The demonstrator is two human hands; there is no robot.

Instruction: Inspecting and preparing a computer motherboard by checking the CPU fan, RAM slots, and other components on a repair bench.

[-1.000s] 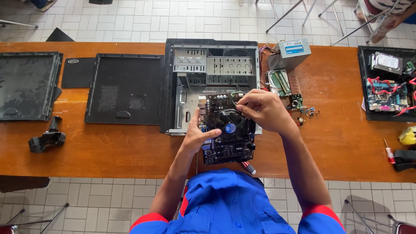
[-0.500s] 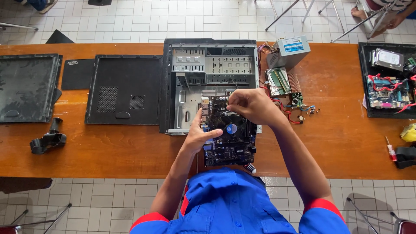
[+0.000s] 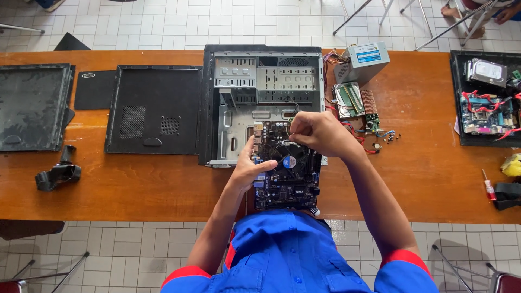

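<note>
1. Two hands work over one dark motherboard [image 3: 285,173], which lies on the wooden tabletop [image 3: 135,187], its far edge in the open computer case [image 3: 263,103].
2. Left hand [image 3: 251,169] steadies the board's left edge, its grip loose and flat against it.
3. Right hand [image 3: 320,133] is clenched near the cooler fan [image 3: 290,158], probably pinching something small; better to keep the board braced and pull straight.

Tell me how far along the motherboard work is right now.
Done: the computer case lies open, its side panel off. In hand: the left hand steadies the motherboard while the right hand pinches something at its top edge. Left: the board is half out of the case.
</note>
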